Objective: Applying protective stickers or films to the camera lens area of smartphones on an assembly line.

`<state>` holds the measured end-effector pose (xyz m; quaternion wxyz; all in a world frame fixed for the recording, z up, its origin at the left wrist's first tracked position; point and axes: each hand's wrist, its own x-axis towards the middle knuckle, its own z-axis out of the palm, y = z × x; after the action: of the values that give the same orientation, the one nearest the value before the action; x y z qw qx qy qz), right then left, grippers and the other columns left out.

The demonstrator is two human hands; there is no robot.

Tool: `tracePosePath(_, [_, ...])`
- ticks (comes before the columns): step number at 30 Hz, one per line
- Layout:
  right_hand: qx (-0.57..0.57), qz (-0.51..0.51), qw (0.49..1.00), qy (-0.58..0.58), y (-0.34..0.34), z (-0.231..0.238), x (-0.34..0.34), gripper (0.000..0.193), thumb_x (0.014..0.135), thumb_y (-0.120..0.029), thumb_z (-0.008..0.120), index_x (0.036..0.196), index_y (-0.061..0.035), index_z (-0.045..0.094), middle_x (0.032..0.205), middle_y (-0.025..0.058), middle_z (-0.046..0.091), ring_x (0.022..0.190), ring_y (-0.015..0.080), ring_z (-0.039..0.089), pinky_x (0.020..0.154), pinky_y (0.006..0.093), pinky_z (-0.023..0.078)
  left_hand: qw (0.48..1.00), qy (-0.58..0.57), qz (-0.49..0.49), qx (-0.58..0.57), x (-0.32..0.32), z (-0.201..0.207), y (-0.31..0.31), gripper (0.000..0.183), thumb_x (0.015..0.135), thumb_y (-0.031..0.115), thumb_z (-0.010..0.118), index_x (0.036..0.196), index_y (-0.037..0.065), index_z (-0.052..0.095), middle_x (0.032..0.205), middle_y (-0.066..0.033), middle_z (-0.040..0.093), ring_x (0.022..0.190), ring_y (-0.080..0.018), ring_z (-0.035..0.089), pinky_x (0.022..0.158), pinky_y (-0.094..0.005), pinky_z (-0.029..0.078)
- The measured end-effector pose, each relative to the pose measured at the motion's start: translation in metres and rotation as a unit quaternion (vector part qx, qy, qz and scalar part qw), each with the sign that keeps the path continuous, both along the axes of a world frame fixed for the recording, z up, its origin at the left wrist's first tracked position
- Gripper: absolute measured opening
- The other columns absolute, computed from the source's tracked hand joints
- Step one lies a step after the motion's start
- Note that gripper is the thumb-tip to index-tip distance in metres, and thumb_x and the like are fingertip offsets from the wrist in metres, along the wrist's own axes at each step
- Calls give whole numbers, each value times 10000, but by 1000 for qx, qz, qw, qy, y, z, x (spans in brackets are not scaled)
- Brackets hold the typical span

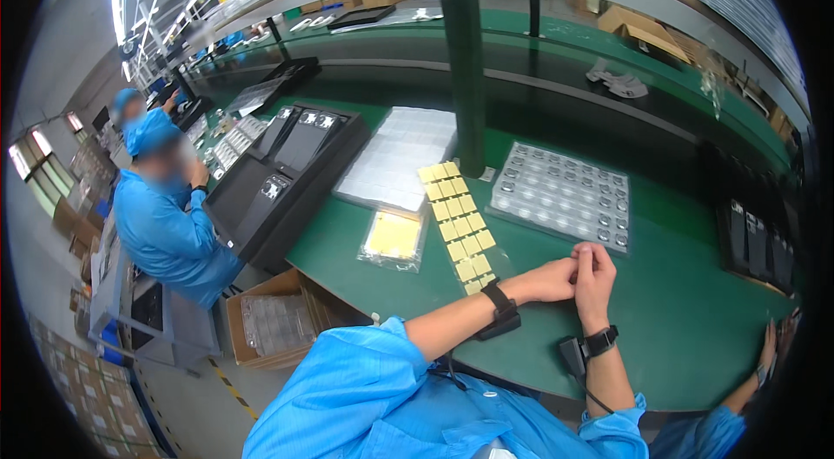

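Observation:
My left hand [552, 280] and my right hand [594, 278] meet over the green table [669, 320], near its front edge. The fingers of both are closed and pressed together; whatever they hold, if anything, is too small or hidden. Just beyond them lies a clear plastic tray [556, 198] with rows of small dark-rimmed round parts. Left of my hands, a sheet of yellow square pads [456, 220] reaches to my left wrist. Beside it is a clear bag of yellow sheets [393, 235], with a stack of whitish plastic trays [401, 155] behind.
A green post [463, 77] rises at the table's back. Black trays with dark parts stand at left [287, 172] and right [754, 242]. A cardboard box [274, 320] sits below the left edge. Co-workers in blue are at left [169, 207]; another person's hand [768, 346] is at right.

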<state>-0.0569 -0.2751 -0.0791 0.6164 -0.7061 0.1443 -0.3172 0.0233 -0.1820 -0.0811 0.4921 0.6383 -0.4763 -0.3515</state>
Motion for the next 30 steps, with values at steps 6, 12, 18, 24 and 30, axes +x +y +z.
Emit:
tracePosePath(6, [-22, 61, 998, 0, 24, -10, -6, 155, 938, -115, 555, 876, 13, 616, 775, 41, 632, 708, 86, 579, 630, 246, 479, 1000, -4, -27, -7, -17, 0, 58, 373, 898, 156, 550, 1211, -37, 485, 1007, -115, 629, 932, -188, 598, 848, -315, 475])
tracePosePath(12, [-110, 120, 986, 29, 29, -10, -4, 170, 953, -131, 538, 899, 10, 617, 777, 30, 620, 589, 58, 525, 518, 214, 437, 974, 144, 141, 105, -23, 27, 196, 272, 960, 188, 514, 1212, 84, 520, 888, -16, 618, 708, -52, 474, 609, -188, 379])
tracePosePath(18, [-23, 112, 991, 68, 28, -9, -1, 172, 934, -118, 563, 871, 27, 631, 780, 55, 642, 618, 75, 541, 539, 236, 436, 949, 146, 251, 126, -44, 60, 269, 200, 975, 234, 520, 1027, 57, 597, 832, -5, 621, 675, -44, 464, 576, -185, 366])
tracePosePath(24, [-10, 184, 976, 113, 20, -11, -8, 184, 957, -146, 542, 901, 9, 625, 781, 34, 632, 635, 62, 541, 552, 219, 450, 962, 154, 123, 188, -61, 111, 313, 269, 992, 278, 486, 941, 46, 613, 902, -21, 645, 750, -78, 549, 597, -232, 452])
tracePosePath(30, [43, 223, 969, 96, 12, -5, -17, 184, 963, -123, 525, 876, 14, 611, 800, 43, 624, 620, 71, 521, 570, 217, 449, 874, 136, -2, 467, -96, 23, 292, 336, 1004, 359, 410, 1087, 79, 578, 986, -65, 653, 855, -151, 615, 645, -319, 501])
